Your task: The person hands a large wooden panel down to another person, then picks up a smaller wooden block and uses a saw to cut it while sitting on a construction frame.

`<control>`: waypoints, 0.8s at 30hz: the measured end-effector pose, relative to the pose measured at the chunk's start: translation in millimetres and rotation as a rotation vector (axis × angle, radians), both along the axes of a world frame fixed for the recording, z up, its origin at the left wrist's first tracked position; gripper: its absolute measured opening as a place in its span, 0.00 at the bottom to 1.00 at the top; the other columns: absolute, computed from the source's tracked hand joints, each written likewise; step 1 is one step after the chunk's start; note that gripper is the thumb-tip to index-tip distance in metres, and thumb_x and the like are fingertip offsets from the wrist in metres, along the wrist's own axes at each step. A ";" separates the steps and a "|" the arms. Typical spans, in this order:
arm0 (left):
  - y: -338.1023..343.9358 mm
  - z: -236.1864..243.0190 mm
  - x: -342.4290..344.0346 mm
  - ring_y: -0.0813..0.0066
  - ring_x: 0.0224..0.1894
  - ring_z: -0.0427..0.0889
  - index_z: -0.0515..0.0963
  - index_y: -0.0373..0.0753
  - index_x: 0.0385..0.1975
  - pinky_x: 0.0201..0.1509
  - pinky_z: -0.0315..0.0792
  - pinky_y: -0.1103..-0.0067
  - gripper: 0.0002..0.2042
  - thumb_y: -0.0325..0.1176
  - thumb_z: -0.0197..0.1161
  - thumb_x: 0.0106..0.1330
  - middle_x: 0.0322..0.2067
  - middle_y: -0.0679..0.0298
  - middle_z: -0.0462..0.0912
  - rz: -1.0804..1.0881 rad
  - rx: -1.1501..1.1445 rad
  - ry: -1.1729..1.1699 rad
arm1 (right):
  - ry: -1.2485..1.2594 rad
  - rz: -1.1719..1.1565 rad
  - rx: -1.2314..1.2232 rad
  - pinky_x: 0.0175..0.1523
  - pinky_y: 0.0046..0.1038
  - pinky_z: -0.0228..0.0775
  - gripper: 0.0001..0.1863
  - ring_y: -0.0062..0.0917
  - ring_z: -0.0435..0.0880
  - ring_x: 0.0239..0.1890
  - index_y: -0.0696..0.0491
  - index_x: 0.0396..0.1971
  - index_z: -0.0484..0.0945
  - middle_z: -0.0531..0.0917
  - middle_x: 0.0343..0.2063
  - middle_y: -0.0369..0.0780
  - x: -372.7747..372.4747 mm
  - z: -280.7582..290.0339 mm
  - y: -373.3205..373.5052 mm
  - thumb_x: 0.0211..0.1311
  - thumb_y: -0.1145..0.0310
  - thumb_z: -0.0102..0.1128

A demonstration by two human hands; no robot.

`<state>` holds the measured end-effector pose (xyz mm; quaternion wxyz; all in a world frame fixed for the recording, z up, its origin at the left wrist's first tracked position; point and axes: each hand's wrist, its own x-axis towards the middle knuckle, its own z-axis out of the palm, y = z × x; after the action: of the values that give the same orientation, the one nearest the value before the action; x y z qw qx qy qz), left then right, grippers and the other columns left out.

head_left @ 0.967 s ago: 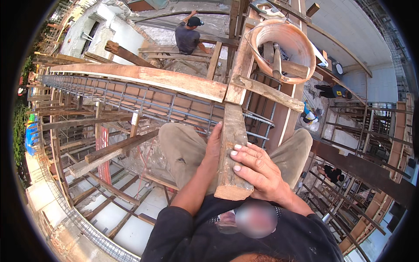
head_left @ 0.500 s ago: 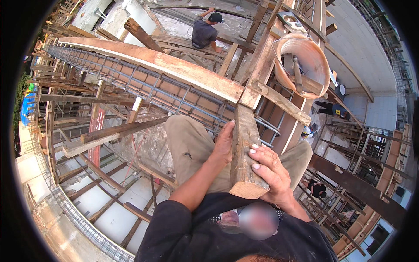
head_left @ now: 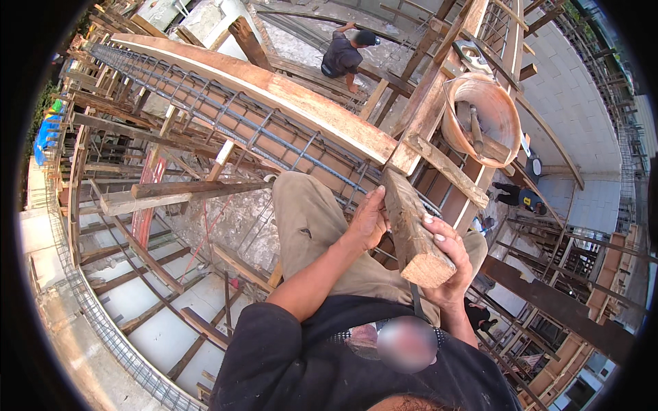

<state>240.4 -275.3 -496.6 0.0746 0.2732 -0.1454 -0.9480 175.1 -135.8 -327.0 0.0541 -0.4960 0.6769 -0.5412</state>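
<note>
A short, thick piece of timber (head_left: 415, 226) is held between my two hands above my lap, its cut end toward my body. My left hand (head_left: 369, 222) grips its left side, fingertips against the upper edge. My right hand (head_left: 450, 257) wraps round the right side close to the cut end, with fingertips over the top. The timber's far end lies by the corner where the formwork boards (head_left: 329, 113) meet; whether it touches them I cannot tell. Beyond my right hand, an orange-brown bucket (head_left: 499, 109) holds a hammer (head_left: 476, 130) and wood pieces.
A steel rebar cage (head_left: 257, 133) runs along the formwork to the far left. A handsaw (head_left: 471, 55) lies behind the bucket, and a short plank (head_left: 449, 171) crosses the boards before it. Another person (head_left: 343, 55) crouches beyond the formwork. Scaffold timbers (head_left: 199, 188) and drops lie below me.
The timber has swung to the right in view, and its near end has moved away from my body. My hands have moved with it, the right one now closer round the near end.
</note>
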 end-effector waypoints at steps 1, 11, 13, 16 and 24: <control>0.5 10.1 4.8 0.69 0.46 0.86 0.72 0.40 0.57 0.46 0.82 0.68 0.20 0.50 0.52 0.79 0.48 0.59 0.83 -0.049 0.022 -0.038 | -0.045 -0.045 -0.021 0.67 0.48 0.69 0.39 0.47 0.81 0.60 0.55 0.58 0.70 0.81 0.55 0.54 -2.6 4.0 7.8 0.46 0.69 0.83; 31.9 40.3 20.8 0.49 0.66 0.71 0.57 0.35 0.73 0.70 0.67 0.66 0.47 0.41 0.76 0.55 0.65 0.46 0.67 -0.412 -1.564 -0.176 | -0.634 -0.557 -0.497 0.64 0.39 0.73 0.32 0.31 0.79 0.58 0.55 0.69 0.64 0.78 0.56 0.42 -47.6 11.2 86.5 0.66 0.73 0.65; 34.5 39.5 20.9 0.46 0.68 0.68 0.54 0.38 0.76 0.73 0.65 0.62 0.54 0.41 0.79 0.50 0.67 0.46 0.67 -0.466 -1.616 -0.113 | -0.758 -0.535 -0.582 0.61 0.39 0.76 0.24 0.29 0.81 0.56 0.52 0.66 0.67 0.80 0.56 0.40 -72.9 -11.4 98.9 0.73 0.72 0.58; 37.3 48.8 21.6 0.46 0.67 0.69 0.53 0.39 0.77 0.70 0.69 0.61 0.55 0.42 0.80 0.49 0.65 0.47 0.70 -0.754 -1.700 -0.088 | -0.994 -0.664 -0.642 0.59 0.39 0.76 0.21 0.28 0.80 0.55 0.52 0.61 0.70 0.79 0.53 0.37 -109.9 -63.6 111.4 0.72 0.67 0.63; 35.4 23.1 23.7 0.49 0.59 0.73 0.59 0.36 0.72 0.61 0.72 0.57 0.43 0.38 0.74 0.57 0.55 0.49 0.75 -0.835 -1.987 -0.283 | -0.962 -0.882 0.010 0.36 0.33 0.79 0.23 0.31 0.85 0.41 0.57 0.51 0.72 0.81 0.43 0.42 -159.3 -176.0 120.9 0.71 0.53 0.63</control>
<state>264.1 -239.9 -473.5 -0.0831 0.1266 -0.9362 -0.3171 15.7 -14.9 -503.0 0.1262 0.1259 0.7198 -0.6709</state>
